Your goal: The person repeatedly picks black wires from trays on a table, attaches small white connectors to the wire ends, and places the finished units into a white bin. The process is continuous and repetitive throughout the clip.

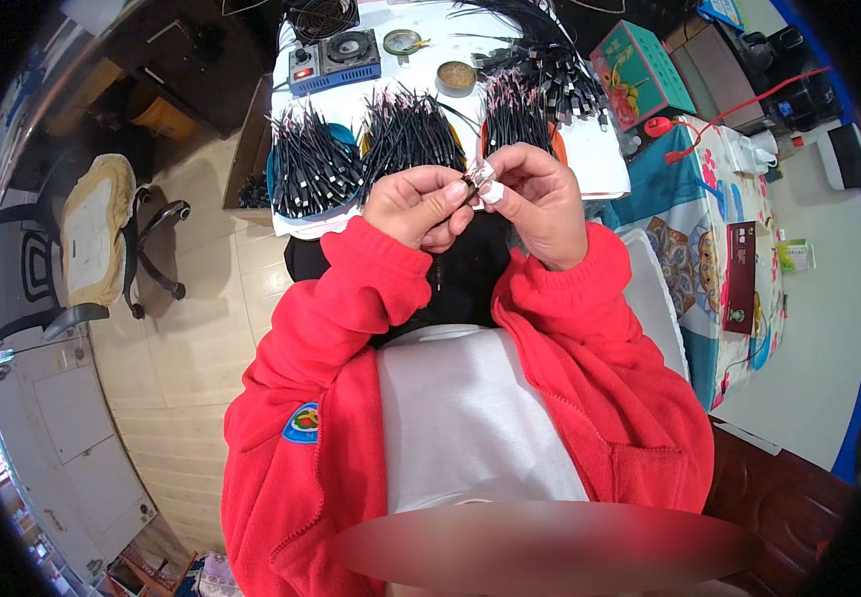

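Observation:
In front of my chest, at the near edge of the white table (604, 169), both hands meet at their fingertips. My left hand (418, 207) pinches a thin black cable (470, 187) between thumb and forefinger. From the other side, my right hand (542, 204) has its thumb and forefinger closed at the cable's end; white wrapping covers those fingertips. The fingers partly hide the fine wire ends. Just beyond stand three bunches of short black cables with pinkish wire tips: a left bunch (313, 164) in a blue container, a middle bunch (405, 139), and a right bunch (518, 111) in an orange container.
Farther back are a blue-grey heating unit (336, 68), a round tin (456, 78), a small dish (402, 42) and a heap of black cables (555, 80). A green box (639, 75) and a cloth-covered side table (689, 269) stand right. An office chair (97, 234) is left.

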`<action>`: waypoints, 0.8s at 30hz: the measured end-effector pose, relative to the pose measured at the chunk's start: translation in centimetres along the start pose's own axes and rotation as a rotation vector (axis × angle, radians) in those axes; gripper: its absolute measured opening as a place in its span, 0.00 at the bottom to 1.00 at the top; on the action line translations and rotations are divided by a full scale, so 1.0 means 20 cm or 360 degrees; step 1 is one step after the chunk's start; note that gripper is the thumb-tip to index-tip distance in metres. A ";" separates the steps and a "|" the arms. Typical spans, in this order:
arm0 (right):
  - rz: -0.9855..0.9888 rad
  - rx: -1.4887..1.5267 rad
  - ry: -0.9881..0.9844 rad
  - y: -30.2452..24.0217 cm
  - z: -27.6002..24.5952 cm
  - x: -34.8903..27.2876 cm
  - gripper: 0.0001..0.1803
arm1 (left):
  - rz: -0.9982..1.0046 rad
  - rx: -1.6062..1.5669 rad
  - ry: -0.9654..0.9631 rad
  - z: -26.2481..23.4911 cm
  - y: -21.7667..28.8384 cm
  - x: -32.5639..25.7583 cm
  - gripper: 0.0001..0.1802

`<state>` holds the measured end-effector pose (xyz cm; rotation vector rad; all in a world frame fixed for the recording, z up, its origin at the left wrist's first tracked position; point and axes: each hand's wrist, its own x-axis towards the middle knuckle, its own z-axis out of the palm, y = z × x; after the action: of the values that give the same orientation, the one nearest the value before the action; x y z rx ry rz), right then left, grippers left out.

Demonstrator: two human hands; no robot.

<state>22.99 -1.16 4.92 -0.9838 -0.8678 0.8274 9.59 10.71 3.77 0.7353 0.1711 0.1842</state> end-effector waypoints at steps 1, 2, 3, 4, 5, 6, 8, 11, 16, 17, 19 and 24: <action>-0.0022 0.0015 0.0000 0.00 0.01 0.00 0.08 | -0.0008 -0.0015 0.0008 0.00 0.00 0.00 0.08; -0.0058 -0.0019 0.0052 0.00 0.03 0.00 0.07 | 0.0104 0.0115 0.0063 0.01 0.00 -0.01 0.08; -0.0107 -0.0034 0.0108 0.00 0.05 -0.01 0.07 | 0.0225 0.0259 0.0141 0.02 -0.02 -0.01 0.08; -0.0169 -0.0026 0.0169 0.01 0.08 -0.02 0.07 | 0.0354 0.0399 0.0208 0.04 -0.04 -0.01 0.08; -0.0230 -0.0193 0.0259 0.02 0.10 -0.03 0.07 | 0.0526 0.0616 0.0362 0.06 -0.07 -0.02 0.08; -0.0304 -0.0336 0.0357 0.04 0.13 -0.04 0.07 | 0.0806 0.0978 0.0433 0.06 -0.08 -0.01 0.08; -0.0378 -0.0458 0.0426 0.06 0.16 -0.06 0.07 | 0.1392 0.1677 0.0476 0.06 -0.10 -0.01 0.08; -0.0348 -0.0337 0.0319 0.07 0.14 -0.07 0.07 | 0.0855 0.0951 0.0437 0.05 -0.10 -0.06 0.08; 0.0142 0.0788 0.0143 0.12 0.13 -0.09 0.03 | 0.0365 0.0213 0.0061 0.01 -0.07 -0.11 0.08; 0.0218 0.0955 0.0096 0.12 0.13 -0.09 0.03 | 0.0366 0.0213 0.0110 0.02 -0.08 -0.12 0.08; 0.0270 0.1127 0.0007 0.13 0.14 -0.09 0.02 | 0.0322 0.0166 0.0030 0.02 -0.07 -0.14 0.08; 0.0338 0.0893 -0.0077 0.07 0.16 -0.11 0.06 | 0.0364 0.0441 0.0131 0.05 -0.09 -0.19 0.09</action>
<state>19.04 -1.63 4.14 -0.5639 -0.5266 1.1996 6.38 7.92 3.50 1.0242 0.1929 0.4149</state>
